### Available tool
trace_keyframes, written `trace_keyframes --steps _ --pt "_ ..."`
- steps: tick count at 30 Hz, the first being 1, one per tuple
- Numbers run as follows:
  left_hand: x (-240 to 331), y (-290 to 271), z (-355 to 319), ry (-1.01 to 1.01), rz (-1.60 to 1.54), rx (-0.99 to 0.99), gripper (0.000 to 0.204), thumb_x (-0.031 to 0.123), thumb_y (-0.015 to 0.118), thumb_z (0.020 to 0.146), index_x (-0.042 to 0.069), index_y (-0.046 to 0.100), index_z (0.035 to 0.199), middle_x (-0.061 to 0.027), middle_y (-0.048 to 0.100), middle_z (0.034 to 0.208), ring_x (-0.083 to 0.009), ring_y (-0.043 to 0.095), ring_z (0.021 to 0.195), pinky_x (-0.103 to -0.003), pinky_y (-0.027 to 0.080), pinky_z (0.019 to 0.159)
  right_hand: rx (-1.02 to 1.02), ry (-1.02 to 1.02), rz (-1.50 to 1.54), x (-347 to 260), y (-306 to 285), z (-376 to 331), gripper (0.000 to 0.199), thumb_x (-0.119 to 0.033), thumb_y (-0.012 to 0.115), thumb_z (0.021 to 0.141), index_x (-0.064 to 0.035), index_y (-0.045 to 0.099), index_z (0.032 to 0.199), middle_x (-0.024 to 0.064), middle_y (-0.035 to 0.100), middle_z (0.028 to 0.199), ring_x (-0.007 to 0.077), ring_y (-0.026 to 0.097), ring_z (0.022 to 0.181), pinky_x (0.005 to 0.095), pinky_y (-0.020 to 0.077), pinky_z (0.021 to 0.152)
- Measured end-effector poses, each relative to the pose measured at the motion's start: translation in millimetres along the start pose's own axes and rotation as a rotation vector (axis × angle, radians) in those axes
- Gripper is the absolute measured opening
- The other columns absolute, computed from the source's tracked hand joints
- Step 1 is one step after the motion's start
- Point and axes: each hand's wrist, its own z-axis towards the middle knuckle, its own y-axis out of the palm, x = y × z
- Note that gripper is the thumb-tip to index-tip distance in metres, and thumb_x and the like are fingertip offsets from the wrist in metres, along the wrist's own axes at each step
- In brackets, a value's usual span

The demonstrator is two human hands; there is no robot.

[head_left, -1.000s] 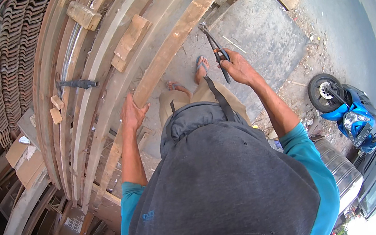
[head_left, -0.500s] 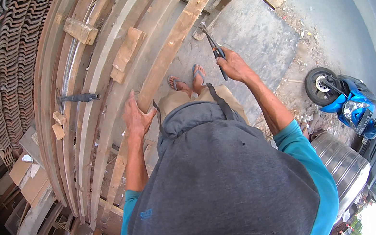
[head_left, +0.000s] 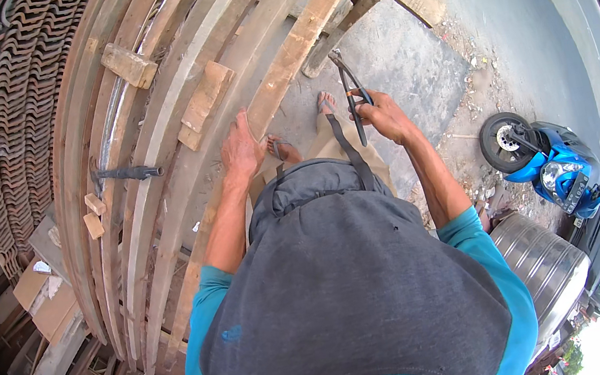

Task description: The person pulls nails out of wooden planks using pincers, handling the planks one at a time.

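Observation:
My right hand (head_left: 382,114) grips a pair of dark metal pincers (head_left: 351,93), jaws pointing up toward the near wooden plank (head_left: 295,48). My left hand (head_left: 242,149) rests flat on that plank's lower part, fingers spread. Several long planks (head_left: 169,90) lie side by side on a stand to my left. My sandalled feet (head_left: 325,103) stand on the concrete slab (head_left: 405,63) below.
A hammer (head_left: 123,173) lies on the planks at left, with short wood blocks (head_left: 130,64) on top. Stacked roof tiles (head_left: 6,138) fill the far left. A blue scooter (head_left: 544,162) and a metal drum (head_left: 541,268) stand at right.
My left hand has moved up onto the near plank. My right hand with the pincers has come closer to the plank; the view has shifted slightly.

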Motion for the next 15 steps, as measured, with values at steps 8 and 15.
trace_keyframes --steps 8,15 --pt "1 -27 14 -0.097 -0.12 -0.194 0.087 0.02 0.081 0.074 0.009 0.038 0.148 -0.0274 0.065 0.128 -0.0451 0.062 0.12 -0.048 0.05 0.101 -0.162 -0.012 0.197 -21 -46 24 0.049 -0.018 0.052 0.091 0.003 0.061 0.134 0.0151 0.07 0.113 0.0228 0.068 0.103 0.0389 0.0568 0.092" --pt "10 -33 14 -0.109 -0.187 -0.177 0.084 0.017 0.081 0.071 0.007 0.042 0.145 -0.0257 0.064 0.129 -0.0429 0.061 0.122 -0.047 0.05 0.102 -0.335 -0.044 0.125 -37 -71 49 0.05 -0.02 0.053 0.096 0.0038 0.057 0.14 0.0156 0.069 0.118 0.0253 0.069 0.109 0.0407 0.056 0.098"
